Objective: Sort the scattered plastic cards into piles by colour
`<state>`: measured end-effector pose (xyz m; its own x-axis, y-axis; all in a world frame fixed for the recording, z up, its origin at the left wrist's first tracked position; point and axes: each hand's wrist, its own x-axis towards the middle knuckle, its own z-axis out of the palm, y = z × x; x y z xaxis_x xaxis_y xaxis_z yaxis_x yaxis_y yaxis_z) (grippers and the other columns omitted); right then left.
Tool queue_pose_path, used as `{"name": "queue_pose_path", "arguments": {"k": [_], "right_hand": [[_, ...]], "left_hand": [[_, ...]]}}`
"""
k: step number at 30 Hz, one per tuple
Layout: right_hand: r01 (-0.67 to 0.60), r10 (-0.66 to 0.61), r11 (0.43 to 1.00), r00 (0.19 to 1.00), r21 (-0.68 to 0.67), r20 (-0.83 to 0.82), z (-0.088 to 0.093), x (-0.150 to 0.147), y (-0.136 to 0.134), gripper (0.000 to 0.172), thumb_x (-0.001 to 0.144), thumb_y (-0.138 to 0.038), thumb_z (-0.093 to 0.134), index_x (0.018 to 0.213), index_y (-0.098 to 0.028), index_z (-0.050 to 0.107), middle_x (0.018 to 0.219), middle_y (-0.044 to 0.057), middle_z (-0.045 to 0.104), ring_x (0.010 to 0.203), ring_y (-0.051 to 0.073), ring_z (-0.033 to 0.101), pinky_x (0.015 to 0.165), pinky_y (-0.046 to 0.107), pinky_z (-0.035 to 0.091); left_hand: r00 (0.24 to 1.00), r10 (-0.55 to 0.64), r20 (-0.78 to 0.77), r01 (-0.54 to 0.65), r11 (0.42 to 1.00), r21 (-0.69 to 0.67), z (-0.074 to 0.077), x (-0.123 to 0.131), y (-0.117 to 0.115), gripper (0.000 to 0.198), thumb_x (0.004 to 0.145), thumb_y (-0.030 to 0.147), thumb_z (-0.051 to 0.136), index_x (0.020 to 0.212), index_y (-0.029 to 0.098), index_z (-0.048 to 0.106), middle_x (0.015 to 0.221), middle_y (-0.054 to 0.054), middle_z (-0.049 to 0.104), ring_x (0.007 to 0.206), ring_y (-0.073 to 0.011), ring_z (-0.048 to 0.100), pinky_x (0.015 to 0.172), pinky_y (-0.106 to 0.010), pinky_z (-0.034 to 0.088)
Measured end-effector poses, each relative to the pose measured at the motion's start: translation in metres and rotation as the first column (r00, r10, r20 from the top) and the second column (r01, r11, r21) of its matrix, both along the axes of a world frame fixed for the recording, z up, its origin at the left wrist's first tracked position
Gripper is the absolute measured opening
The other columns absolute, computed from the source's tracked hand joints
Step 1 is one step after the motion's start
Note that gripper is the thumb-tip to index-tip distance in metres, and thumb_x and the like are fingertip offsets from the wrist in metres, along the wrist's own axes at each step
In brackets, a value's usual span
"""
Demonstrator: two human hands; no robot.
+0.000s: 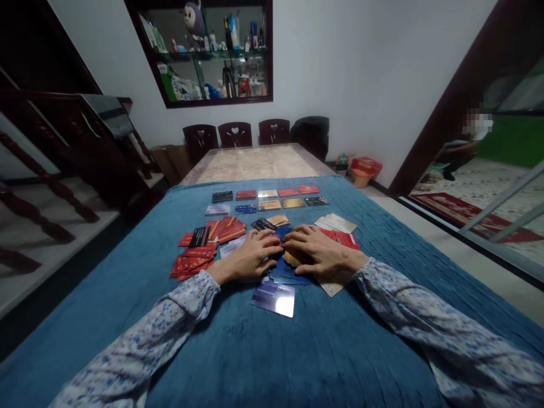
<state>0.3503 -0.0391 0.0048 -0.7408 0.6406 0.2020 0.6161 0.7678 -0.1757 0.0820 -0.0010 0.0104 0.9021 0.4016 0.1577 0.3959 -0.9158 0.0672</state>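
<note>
Both hands rest on a loose heap of cards at the middle of the blue cloth. My left hand (251,255) lies palm down with its fingers apart, over cards. Beside it, my right hand (319,249) is also spread palm down, over a yellowish card (291,258) and blue cards (289,277). Red cards (193,262) and a black card (199,237) are heaped left of my left hand. More red cards (348,239) and pale cards (336,222) show by my right hand. A purple card (274,298) lies nearest me.
Two rows of sorted cards (269,205) lie beyond the heap on the blue cloth (238,351). Dark chairs (235,135) stand behind the table's bare far end (259,161). A person (461,148) is beyond the doorway at the right.
</note>
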Motion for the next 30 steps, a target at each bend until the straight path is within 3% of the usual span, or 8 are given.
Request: {"name": "queue_pose_path", "arguments": {"k": [5,12,18,24,30], "right_hand": [[0.024,-0.024,1.000,1.000,-0.007,-0.006,0.000,0.010,0.000,0.052,0.098,-0.056,0.056,0.133,-0.018,0.066,0.139,0.017,0.063,0.120,0.032,0.047,0.102,0.053,0.040],[0.149,-0.152,0.987,0.987,0.064,0.052,0.000,0.007,0.002,0.038,0.097,-0.043,0.055,0.121,-0.018,0.069,0.123,0.017,0.067,0.112,0.032,0.049,0.096,0.049,0.039],[0.227,-0.236,0.966,0.969,0.122,0.067,-0.006,0.006,0.011,0.042,0.102,-0.050,0.049,0.123,-0.020,0.070,0.120,0.017,0.068,0.109,0.031,0.050,0.092,0.047,0.037],[0.239,-0.248,0.963,0.966,0.126,0.069,-0.006,0.003,0.021,0.049,0.102,-0.055,0.048,0.130,-0.020,0.068,0.128,0.018,0.068,0.114,0.033,0.050,0.092,0.048,0.037],[0.231,-0.240,0.969,0.966,0.091,0.099,0.001,-0.005,0.031,0.048,0.098,-0.045,0.055,0.135,-0.017,0.066,0.131,0.019,0.066,0.119,0.035,0.049,0.094,0.049,0.040]], "left_hand": [[1.000,0.012,0.001,-0.012,1.000,0.004,0.001,-0.002,0.002,0.025,0.100,0.027,0.057,0.121,0.022,0.068,0.137,-0.012,0.066,0.125,-0.0287,0.058,0.105,-0.050,0.037],[0.995,0.104,-0.006,-0.103,0.992,0.067,0.005,-0.004,0.004,0.019,0.101,0.023,0.050,0.104,0.019,0.068,0.118,-0.012,0.070,0.116,-0.0283,0.059,0.098,-0.047,0.040],[0.983,0.179,0.039,-0.183,0.973,0.144,-0.001,0.004,0.004,0.022,0.100,0.026,0.053,0.114,0.019,0.069,0.129,-0.017,0.067,0.132,-0.0353,0.049,0.103,-0.055,0.039],[0.979,0.204,-0.024,-0.196,0.963,0.184,-0.002,0.021,0.001,0.027,0.100,0.032,0.054,0.118,0.016,0.067,0.136,-0.018,0.064,0.141,-0.0380,0.042,0.110,-0.059,0.034],[0.970,0.236,-0.051,-0.229,0.966,0.119,-0.003,0.036,0.001,0.030,0.101,0.032,0.051,0.124,0.016,0.065,0.132,-0.018,0.064,0.132,-0.0369,0.051,0.106,-0.058,0.039]]}}
